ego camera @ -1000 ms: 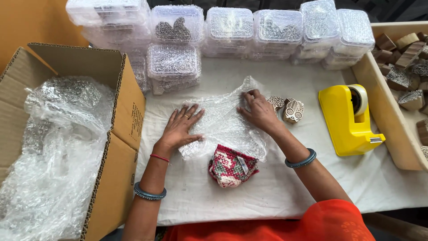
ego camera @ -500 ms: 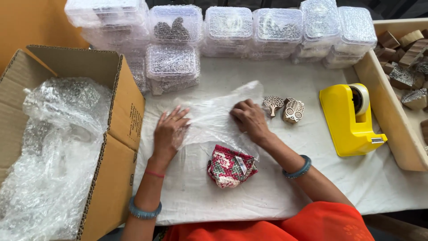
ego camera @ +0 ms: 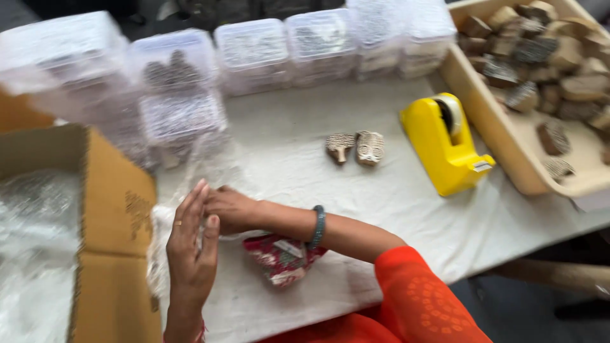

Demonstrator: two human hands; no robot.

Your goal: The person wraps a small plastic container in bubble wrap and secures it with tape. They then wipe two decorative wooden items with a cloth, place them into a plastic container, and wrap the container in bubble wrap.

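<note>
— Bubble wrap (ego camera: 190, 184), clear and crinkly, lies on the white cloth-covered table (ego camera: 286, 140) beside the cardboard box (ego camera: 114, 222). Who has it?

— Both hands. The left hand (ego camera: 190, 244) stands on edge with its fingers straight and pressed together against the sheet; the right hand (ego camera: 230, 208) lies across it, fingers curled on the wrap, though I cannot tell if they pinch it.

— What's near them?

— A red patterned cloth pouch (ego camera: 283, 260) just under the right forearm. Behind stand clear plastic lidded tubs (ego camera: 251, 54). Further right lie two carved wooden blocks (ego camera: 354, 146), then a glossy yellow tape dispenser (ego camera: 445, 146), then a pale wooden tray (ego camera: 495, 121) heaped with more carved blocks.
</note>
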